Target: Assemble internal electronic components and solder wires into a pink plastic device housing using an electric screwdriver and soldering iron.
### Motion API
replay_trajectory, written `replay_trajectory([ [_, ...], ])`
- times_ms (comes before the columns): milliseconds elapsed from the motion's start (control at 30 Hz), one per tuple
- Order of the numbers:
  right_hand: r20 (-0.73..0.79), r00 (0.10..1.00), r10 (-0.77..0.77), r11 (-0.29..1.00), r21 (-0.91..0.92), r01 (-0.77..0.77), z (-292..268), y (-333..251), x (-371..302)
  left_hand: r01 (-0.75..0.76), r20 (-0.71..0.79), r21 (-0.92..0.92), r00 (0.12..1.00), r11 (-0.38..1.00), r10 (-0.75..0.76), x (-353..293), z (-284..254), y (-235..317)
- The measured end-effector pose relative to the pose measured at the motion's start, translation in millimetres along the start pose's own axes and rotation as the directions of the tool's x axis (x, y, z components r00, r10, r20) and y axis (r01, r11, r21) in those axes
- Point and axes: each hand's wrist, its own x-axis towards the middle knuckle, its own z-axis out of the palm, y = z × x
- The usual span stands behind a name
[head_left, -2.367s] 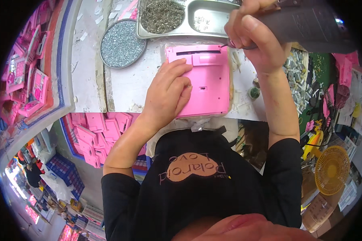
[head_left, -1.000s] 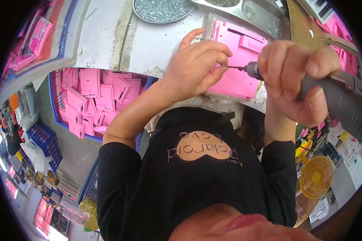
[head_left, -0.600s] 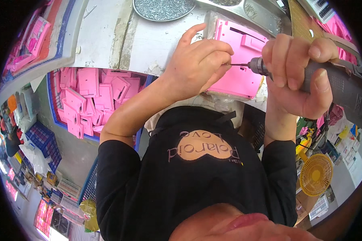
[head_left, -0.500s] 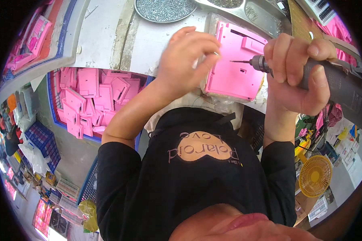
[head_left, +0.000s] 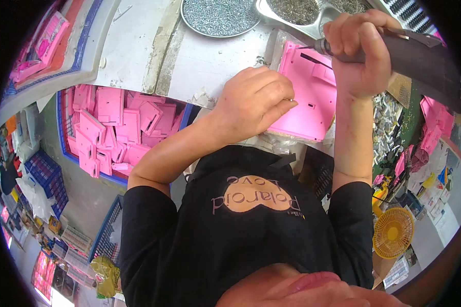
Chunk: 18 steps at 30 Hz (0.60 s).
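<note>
A pink plastic panel (head_left: 305,115) lies on the bench in front of me, with a slot, a raised block and small holes in its face. My right hand (head_left: 361,56) is wrapped round a dark electric screwdriver (head_left: 412,59), held nearly level. Its thin bit points left, at the panel's far left corner; whether it touches a screw there I cannot tell. Over the panel's left edge, my left hand (head_left: 256,102) is closed in a pinch. A tiny shiny bit, apparently a screw, shows between thumb and forefinger.
A round metal tray (head_left: 220,18) of silvery screws sits at the back, beside a metal tray (head_left: 292,10) with compartments of darker screws. Lower left, a blue basket (head_left: 66,138) holds several pink parts. Small loose parts (head_left: 386,123) lie right of my forearm; a yellow fan (head_left: 393,233) stands below.
My right hand has carried the screwdriver away from me, its bit going from mid-panel to the far left corner. My left hand has come nearer and rightward, still pinched.
</note>
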Motion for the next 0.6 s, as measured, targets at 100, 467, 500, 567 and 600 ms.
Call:
replay_trajectory([
  [100, -0.005, 1.0, 0.028, 1.0, -0.009, -0.028, 4.8, 5.8, 4.3, -0.085, -0.024, 0.036, 0.996, 0.996, 0.085, 3.3, 3.7, -0.8],
  [467, 0.022, 0.998, 0.056, 0.996, -0.075, -0.054, 12.9, 27.6, -6.1, -0.046, 0.065, 0.238, 0.997, 0.97, 0.031, -15.4, 21.4, 2.3],
  [500, 0.013, 0.997, 0.079, 0.995, -0.064, -0.078, 12.8, 26.7, -5.4, -0.041, 0.074, 0.245, 0.997, 0.969, 0.023, -15.3, 21.1, 4.0],
  [567, -0.002, 0.992, 0.127, 0.991, -0.042, -0.127, 11.3, 22.8, -0.5, -0.043, 0.062, 0.263, 0.998, 0.964, 0.027, -19.8, 23.8, 3.0],
  [600, 0.018, 0.993, 0.115, 0.993, -0.013, -0.115, 9.8, 5.6, 0.8, -0.068, 0.067, 0.244, 0.996, 0.967, 0.053, -16.0, 24.0, 2.7],
])
